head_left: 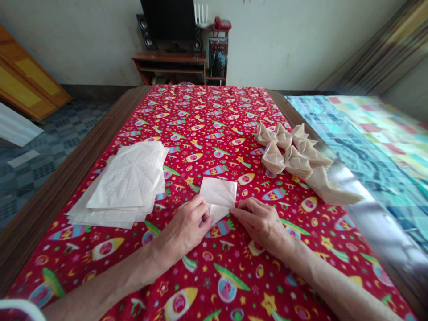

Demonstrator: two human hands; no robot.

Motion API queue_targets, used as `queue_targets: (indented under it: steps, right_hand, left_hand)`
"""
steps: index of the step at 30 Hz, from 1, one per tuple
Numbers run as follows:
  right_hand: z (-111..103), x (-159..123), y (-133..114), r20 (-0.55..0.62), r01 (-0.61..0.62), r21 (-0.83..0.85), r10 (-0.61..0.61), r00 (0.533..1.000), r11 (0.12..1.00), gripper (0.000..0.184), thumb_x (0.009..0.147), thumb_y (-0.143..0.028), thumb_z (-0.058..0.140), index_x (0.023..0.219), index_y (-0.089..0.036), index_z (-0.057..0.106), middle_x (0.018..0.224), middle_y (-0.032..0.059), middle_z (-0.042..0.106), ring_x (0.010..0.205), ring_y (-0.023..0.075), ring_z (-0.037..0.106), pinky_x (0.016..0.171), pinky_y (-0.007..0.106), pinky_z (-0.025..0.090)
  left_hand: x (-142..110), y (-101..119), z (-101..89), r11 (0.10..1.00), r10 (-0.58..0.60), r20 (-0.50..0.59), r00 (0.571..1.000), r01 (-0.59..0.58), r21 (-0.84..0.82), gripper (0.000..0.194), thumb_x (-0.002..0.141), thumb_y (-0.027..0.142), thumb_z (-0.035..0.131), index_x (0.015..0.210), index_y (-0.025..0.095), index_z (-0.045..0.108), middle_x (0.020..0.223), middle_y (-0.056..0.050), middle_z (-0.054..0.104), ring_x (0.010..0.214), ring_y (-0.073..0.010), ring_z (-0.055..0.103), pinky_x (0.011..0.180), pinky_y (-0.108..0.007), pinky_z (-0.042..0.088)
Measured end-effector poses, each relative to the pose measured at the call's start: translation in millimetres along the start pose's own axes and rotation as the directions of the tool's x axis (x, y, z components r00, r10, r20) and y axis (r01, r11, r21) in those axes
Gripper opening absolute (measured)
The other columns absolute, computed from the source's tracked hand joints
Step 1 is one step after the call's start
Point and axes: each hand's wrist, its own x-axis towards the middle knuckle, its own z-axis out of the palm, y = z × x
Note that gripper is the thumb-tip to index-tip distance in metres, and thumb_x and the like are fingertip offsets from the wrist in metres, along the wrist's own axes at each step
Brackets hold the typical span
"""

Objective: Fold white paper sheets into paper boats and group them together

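A small piece of folded off-white paper [218, 194] stands at the middle of the table, its lower corner pinched in my left hand [183, 232]. My right hand [261, 223] lies flat on the cloth, its fingertips at the paper's lower right edge. A stack of loose, creased, lined paper sheets [123, 183] lies to the left of my hands. Several folded paper boat shapes [287, 154] are grouped on the right side of the red rocket-print tablecloth [214, 116]. One larger folded paper piece [329, 189] lies at the group's near right.
The table's brown wooden edge [63, 178] runs along the left. A patchwork-covered bed [377, 147] lies beyond the right edge. At the back stand a wooden desk [169, 60] with a monitor and speakers, and a red telephone [222, 23].
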Motion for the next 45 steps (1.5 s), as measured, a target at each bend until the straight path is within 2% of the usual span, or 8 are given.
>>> queue_targets:
  steps: [13, 18, 22, 25, 28, 32, 37, 45]
  right_hand:
    - [1.1, 0.7, 0.7, 0.004, -0.004, 0.011, 0.004, 1.000, 1.000, 0.022, 0.090, -0.014, 0.051, 0.103, -0.020, 0.067, 0.082, 0.0035, 0.060, 0.072, 0.0119, 0.053, 0.062, 0.021, 0.045]
    - [0.1, 1.1, 0.2, -0.016, 0.004, 0.005, -0.004, 1.000, 1.000, 0.023, 0.090, -0.014, 0.049, 0.104, -0.020, 0.067, 0.081, 0.0037, 0.061, 0.071, 0.0117, 0.054, 0.061, 0.021, 0.045]
    - [-1.7, 3.0, -1.7, -0.006, 0.000, 0.004, 0.000, 1.000, 1.000, 0.024, 0.090, -0.014, 0.048, 0.102, -0.019, 0.068, 0.081, 0.0042, 0.062, 0.071, 0.0116, 0.056, 0.061, 0.020, 0.046]
    - [-1.9, 4.3, -2.5, -0.007, -0.005, 0.004, 0.005, 1.000, 1.000, 0.023, 0.090, -0.014, 0.048, 0.099, -0.020, 0.068, 0.080, 0.0038, 0.061, 0.070, 0.0113, 0.055, 0.060, 0.020, 0.046]
    - [-3.2, 5.0, -3.7, -0.007, 0.001, -0.007, -0.001, 1.000, 1.000, 0.022, 0.090, -0.014, 0.048, 0.096, -0.019, 0.068, 0.079, 0.0039, 0.060, 0.069, 0.0115, 0.054, 0.060, 0.020, 0.045]
    - [-9.8, 5.4, -9.9, 0.061, 0.044, -0.066, -0.040, 0.997, 0.997, 0.024, 0.089, -0.016, 0.046, 0.102, -0.017, 0.066, 0.083, 0.0061, 0.059, 0.072, 0.0145, 0.052, 0.058, 0.024, 0.044]
    - [-15.7, 5.7, -19.0, 0.182, 0.060, -0.179, -0.027, 0.983, 0.982, 0.027, 0.087, -0.018, 0.046, 0.109, -0.018, 0.062, 0.088, 0.0077, 0.057, 0.075, 0.0183, 0.050, 0.059, 0.029, 0.044]
    - [-15.8, 2.9, -17.9, 0.158, 0.014, -0.191, 0.017, 0.987, 0.982, 0.029, 0.084, -0.017, 0.047, 0.108, -0.019, 0.062, 0.088, 0.0082, 0.056, 0.079, 0.0194, 0.050, 0.063, 0.030, 0.047]
  left_hand:
    - [1.8, 1.7, -2.2, 1.000, -0.014, 0.002, 1.000, 0.014, 0.028, 0.022, 0.081, 0.008, 0.056, 0.064, 0.016, 0.045, 0.073, 0.002, 0.044, 0.057, -0.0073, 0.044, 0.054, -0.020, 0.037]
    - [-1.7, 0.8, -0.6, 0.991, -0.045, -0.004, 0.999, 0.045, 0.129, 0.014, 0.080, 0.010, 0.060, 0.082, 0.018, 0.049, 0.084, 0.001, 0.050, 0.067, -0.0106, 0.053, 0.059, -0.022, 0.044]
    - [-4.3, 3.8, -4.0, 0.947, 0.129, 0.062, 0.990, -0.142, 0.287, 0.021, 0.090, 0.014, 0.050, 0.109, 0.022, 0.053, 0.106, -0.001, 0.056, 0.089, -0.0145, 0.058, 0.078, -0.027, 0.047]
    - [-4.1, 8.8, -8.7, 0.852, 0.289, 0.196, 0.937, -0.345, 0.393, 0.029, 0.093, 0.015, 0.046, 0.121, 0.024, 0.052, 0.117, 0.000, 0.059, 0.101, -0.0162, 0.055, 0.088, -0.031, 0.043]
    - [-4.2, 11.6, -10.1, 0.778, 0.348, 0.267, 0.898, -0.436, 0.453, 0.032, 0.096, 0.016, 0.041, 0.125, 0.019, 0.051, 0.121, -0.002, 0.060, 0.106, -0.0167, 0.053, 0.091, -0.033, 0.040]
    - [-7.3, 11.1, -5.7, 0.735, 0.396, 0.264, 0.880, -0.476, 0.482, 0.032, 0.096, 0.015, 0.038, 0.125, 0.013, 0.053, 0.123, -0.005, 0.060, 0.114, -0.0186, 0.049, 0.097, -0.033, 0.036]
    - [-12.6, 12.9, -2.9, 0.703, 0.362, 0.309, 0.879, -0.476, 0.528, 0.037, 0.092, 0.009, 0.038, 0.128, 0.005, 0.050, 0.131, -0.011, 0.053, 0.120, -0.0208, 0.046, 0.104, -0.031, 0.034]
    - [-18.3, 10.9, -5.1, 0.734, 0.281, 0.337, 0.899, -0.427, 0.527, 0.047, 0.090, 0.008, 0.037, 0.136, 0.010, 0.041, 0.141, -0.007, 0.045, 0.125, -0.0209, 0.041, 0.107, -0.034, 0.034]
